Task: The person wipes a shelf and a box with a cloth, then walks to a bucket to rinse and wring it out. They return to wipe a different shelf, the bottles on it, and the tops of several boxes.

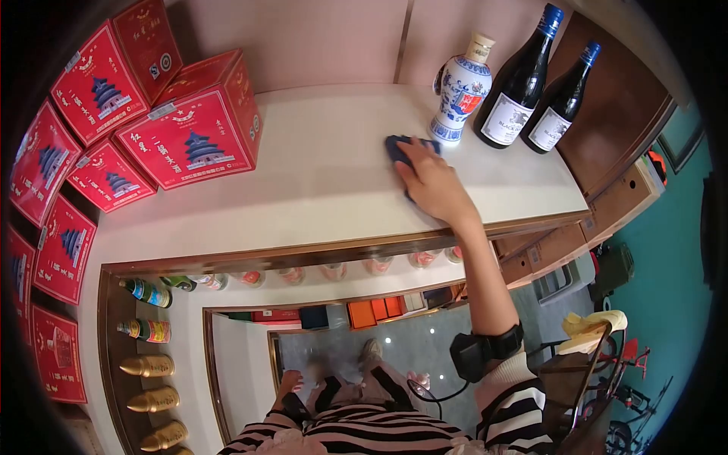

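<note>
My right hand (437,189) presses a dark blue cloth (396,150) onto the white top shelf (326,174), its fingers lying over the cloth. Just beyond the fingertips stands a blue-and-white porcelain bottle (461,98) with a cream cap. Two dark wine bottles, a larger one (516,91) and a smaller one (560,106), stand upright to its right. Low by my body, my left hand (290,381) hangs below the shelf with loosely bent fingers and nothing visible in it.
Red liquor boxes (189,133) are stacked at the left. Below the shelf edge, lower shelves carry green bottles (145,293), gold bullet-shaped bottles (150,365) and several clear bottles (334,271). Cardboard boxes (557,246) and a chair (580,364) stand at the right.
</note>
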Demonstrator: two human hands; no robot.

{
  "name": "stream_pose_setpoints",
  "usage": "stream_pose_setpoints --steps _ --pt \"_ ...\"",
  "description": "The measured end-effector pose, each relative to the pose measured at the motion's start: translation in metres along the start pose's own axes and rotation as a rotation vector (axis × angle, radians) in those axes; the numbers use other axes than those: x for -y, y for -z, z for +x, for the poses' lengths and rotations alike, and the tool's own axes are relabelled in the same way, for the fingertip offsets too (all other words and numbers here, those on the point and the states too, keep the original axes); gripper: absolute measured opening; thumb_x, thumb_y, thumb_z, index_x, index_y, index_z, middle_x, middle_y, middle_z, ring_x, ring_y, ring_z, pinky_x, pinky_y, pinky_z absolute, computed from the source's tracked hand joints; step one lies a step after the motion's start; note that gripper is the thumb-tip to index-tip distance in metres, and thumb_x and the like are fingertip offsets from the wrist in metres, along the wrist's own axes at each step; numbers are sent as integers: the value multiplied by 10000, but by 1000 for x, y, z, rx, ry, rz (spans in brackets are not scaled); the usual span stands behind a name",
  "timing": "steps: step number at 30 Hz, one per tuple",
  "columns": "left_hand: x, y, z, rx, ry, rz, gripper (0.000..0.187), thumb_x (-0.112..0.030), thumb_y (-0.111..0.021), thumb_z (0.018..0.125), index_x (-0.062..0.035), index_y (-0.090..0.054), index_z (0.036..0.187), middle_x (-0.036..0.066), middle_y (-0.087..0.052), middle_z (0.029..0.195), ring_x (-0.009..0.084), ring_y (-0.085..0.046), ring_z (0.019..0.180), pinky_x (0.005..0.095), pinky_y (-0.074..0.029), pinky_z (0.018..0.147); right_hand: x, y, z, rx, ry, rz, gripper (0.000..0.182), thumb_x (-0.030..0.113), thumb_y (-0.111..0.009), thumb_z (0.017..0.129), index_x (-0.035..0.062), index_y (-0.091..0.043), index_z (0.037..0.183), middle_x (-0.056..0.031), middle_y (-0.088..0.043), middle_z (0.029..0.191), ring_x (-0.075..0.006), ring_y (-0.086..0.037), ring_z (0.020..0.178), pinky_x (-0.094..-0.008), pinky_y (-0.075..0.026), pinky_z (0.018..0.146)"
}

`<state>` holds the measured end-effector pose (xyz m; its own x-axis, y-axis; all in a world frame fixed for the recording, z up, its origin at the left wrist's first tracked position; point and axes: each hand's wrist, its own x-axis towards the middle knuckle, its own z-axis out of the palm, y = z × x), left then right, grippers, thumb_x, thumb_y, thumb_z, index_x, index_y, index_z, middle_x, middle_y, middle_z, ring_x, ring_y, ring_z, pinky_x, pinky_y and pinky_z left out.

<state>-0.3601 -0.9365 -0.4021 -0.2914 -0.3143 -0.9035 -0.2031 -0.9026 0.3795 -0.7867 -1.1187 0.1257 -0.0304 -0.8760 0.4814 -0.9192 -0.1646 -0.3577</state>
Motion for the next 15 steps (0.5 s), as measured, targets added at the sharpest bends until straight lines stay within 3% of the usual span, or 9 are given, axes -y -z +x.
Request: stream_pose_setpoints --steps 2,3,8,9,11,12,14,15 --pt "-5 15 2 324 182 -393 119 -207 -388 761 -125 -468 730 16 -505 671 190 -493 533 340 -361 439 14 -21 6 57 94 39 339 189 -432 792 20 -426 1087 -220 -397 1135 -377 -357 1065 -375 -286 908" --pt "-5 15 1 327 187 -386 119 -207 -388 761 -125 -468 730 16 -505 671 190 -493 533 340 -361 439 31 -31 8 57 171 41 340 184 -433 791 10 -427 1082 -223 -403 1127 -370 -363 1063 -385 -287 908" --pt "-8 4 -7 -177 -39 27 142 -252 -429 750 -136 -491 803 15 -534 719 186 -535 583 334 -395 477 122 -64 3 205 353 197 316 72 -471 735 0 -455 1043 -253 -412 1100 -416 -395 1007 -420 -326 866" --pt "-10 10 -2 -177 -44 36 142 -252 -429 750 -136 -491 803 15 -534 719 186 -535 583 334 -395 477 133 -69 1 173 388 241 296 57 -474 728 1 -470 1019 -241 -426 1089 -424 -402 988 -413 -328 865" --pt "-12 18 11 37 -104 -38 192 -292 -471 729 -143 -500 846 25 -544 767 176 -544 615 333 -408 506 142 -67 -4 208 415 366 278 81 -472 752 2 -477 1019 -198 -475 1050 -341 -465 964 -372 -360 844" --pt "-21 19 12 59 -71 12 212 -316 -491 716 -160 -505 858 26 -549 779 174 -544 617 340 -411 524 141 -62 -2 205 418 362 278 81 -472 752 2 -477 1019 -198 -475 1050 -341 -465 964 -372 -360 844" --pt "-33 17 2 55 -97 1 209 -324 -478 724 -169 -503 862 17 -550 784 176 -544 638 348 -411 548 132 -43 2 548 175 954 274 130 -466 787 18 -481 1037 -116 -518 1005 -215 -501 914 -319 -387 812" --pt "-36 18 -3 49 -120 -10 208 -333 -465 732 -179 -502 866 8 -551 788 179 -544 660 357 -412 573 131 -22 -7 602 -67 1211 308 171 -456 812 18 -455 1079 -69 -522 982 -130 -495 860 -261 -404 775"
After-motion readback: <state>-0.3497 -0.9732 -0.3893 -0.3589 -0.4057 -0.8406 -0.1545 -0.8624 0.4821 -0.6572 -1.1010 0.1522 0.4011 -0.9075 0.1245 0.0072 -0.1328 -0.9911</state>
